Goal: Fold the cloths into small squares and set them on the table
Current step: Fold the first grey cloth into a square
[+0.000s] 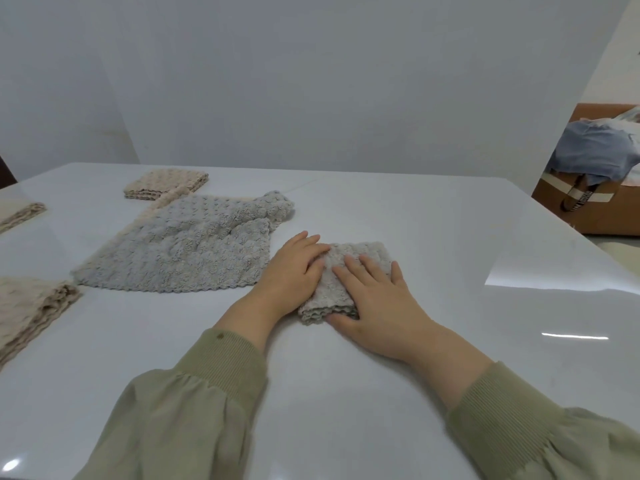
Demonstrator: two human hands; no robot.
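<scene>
Cloths are judged mostly done: on the table a small grey square is pressed flat by the left hand and right hand, fingers straight and slightly apart, nothing gripped. Left of that square a folded beige stack is set; beyond it to the left a grey cloth is left unfolded over a beige one, and farther still a beige square.
</scene>
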